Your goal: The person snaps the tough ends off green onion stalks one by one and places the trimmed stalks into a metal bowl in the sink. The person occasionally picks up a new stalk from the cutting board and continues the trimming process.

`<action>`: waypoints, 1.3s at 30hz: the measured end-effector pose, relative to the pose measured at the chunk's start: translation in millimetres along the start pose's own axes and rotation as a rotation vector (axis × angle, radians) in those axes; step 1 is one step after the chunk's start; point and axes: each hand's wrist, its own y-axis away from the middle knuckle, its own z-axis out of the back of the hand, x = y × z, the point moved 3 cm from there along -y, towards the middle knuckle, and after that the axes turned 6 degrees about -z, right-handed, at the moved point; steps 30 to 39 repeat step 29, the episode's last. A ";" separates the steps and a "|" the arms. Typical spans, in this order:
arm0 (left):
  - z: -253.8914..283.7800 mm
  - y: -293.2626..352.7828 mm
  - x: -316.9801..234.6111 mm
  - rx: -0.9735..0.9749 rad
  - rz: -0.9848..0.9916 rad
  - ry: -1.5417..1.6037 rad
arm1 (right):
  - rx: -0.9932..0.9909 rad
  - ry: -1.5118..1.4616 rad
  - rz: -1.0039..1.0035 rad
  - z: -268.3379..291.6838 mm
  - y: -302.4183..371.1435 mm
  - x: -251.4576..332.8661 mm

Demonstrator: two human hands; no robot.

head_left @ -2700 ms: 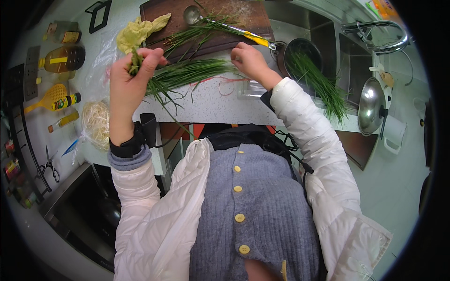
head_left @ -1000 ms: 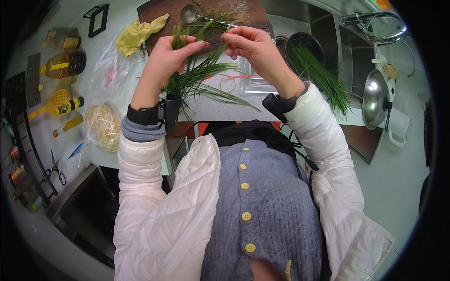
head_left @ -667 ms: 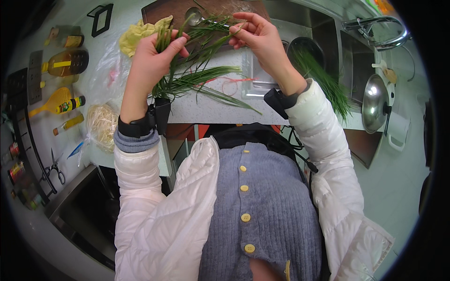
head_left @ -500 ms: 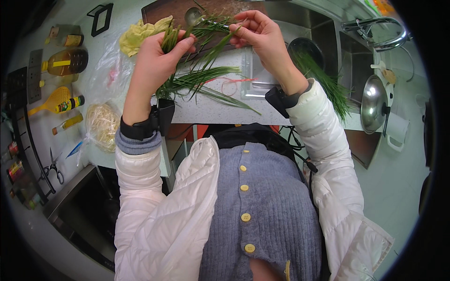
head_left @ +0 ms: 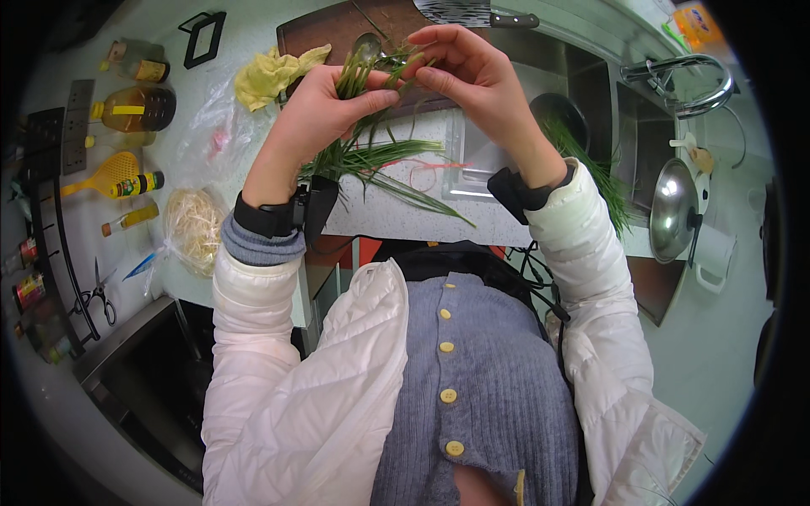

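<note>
Bunch of green chives [head_left: 371, 156] in left hand [head_left: 325, 105], right hand [head_left: 472, 76].

oil bottle [head_left: 135, 108], scissors [head_left: 101, 291], pot lid [head_left: 673, 211].

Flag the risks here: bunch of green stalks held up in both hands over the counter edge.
1. The left hand grips the green stalks mid-bunch while the right hand pinches at the top; loose ends fan toward the counter edge, so some could slip and fall.
2. A cleaver lies just beyond the right hand; reaching forward might meet it.
</note>
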 end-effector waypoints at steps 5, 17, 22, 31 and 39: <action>4.8 3.6 0.6 -0.079 -0.018 0.120 | -0.118 -0.047 -0.033 -3.5 -1.6 -6.3; 6.2 13.1 8.5 -0.083 0.027 0.163 | -0.043 0.007 -0.248 -20.8 3.0 -15.9; 6.2 15.7 12.1 -0.055 0.019 0.134 | -0.049 -0.006 -0.277 -20.5 2.9 -18.1; 14.8 17.8 10.9 -0.116 -0.087 0.017 | -0.051 0.221 -0.293 -7.6 6.3 -38.1; 14.8 17.8 10.9 -0.116 -0.087 0.017 | -0.051 0.221 -0.293 -7.6 6.3 -38.1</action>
